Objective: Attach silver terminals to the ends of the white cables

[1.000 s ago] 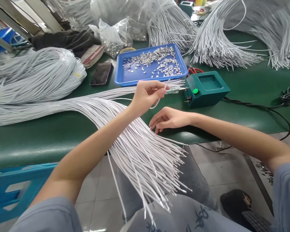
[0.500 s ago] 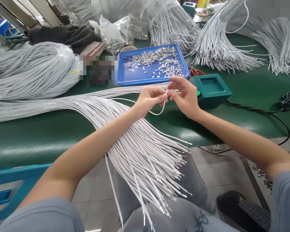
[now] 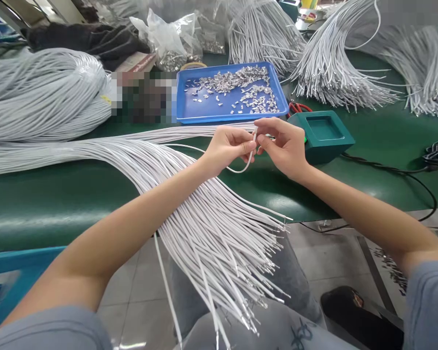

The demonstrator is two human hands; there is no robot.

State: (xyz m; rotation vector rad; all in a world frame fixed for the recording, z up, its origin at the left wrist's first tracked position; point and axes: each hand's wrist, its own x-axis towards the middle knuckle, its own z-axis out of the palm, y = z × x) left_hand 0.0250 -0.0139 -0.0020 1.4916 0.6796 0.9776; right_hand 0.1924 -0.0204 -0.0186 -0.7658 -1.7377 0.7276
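My left hand (image 3: 221,148) pinches a single white cable (image 3: 248,163) between thumb and fingers, close to its upper end. From there the cable curves down and back to the left. My right hand (image 3: 286,148) is closed around the tip of that cable, index finger and thumb against it; whether a small part sits between them is hidden. Below my left forearm, a large bundle of white cables (image 3: 190,204) fans over the table edge and my lap, with bare metallic ends. Just behind my hands lies a blue tray (image 3: 204,117) with many small metal terminals (image 3: 237,80).
A green box-shaped device (image 3: 323,138) with red wires stands right of my hands, its black cord (image 3: 387,167) trailing right. Coiled grey cables (image 3: 40,92) lie at left, more cable bundles (image 3: 336,80) at the back. Bags of metal parts (image 3: 171,48) stand behind the tray.
The view has shifted slightly. Both hands stay together at the cable's end, and my right hand has moved a little to the right.
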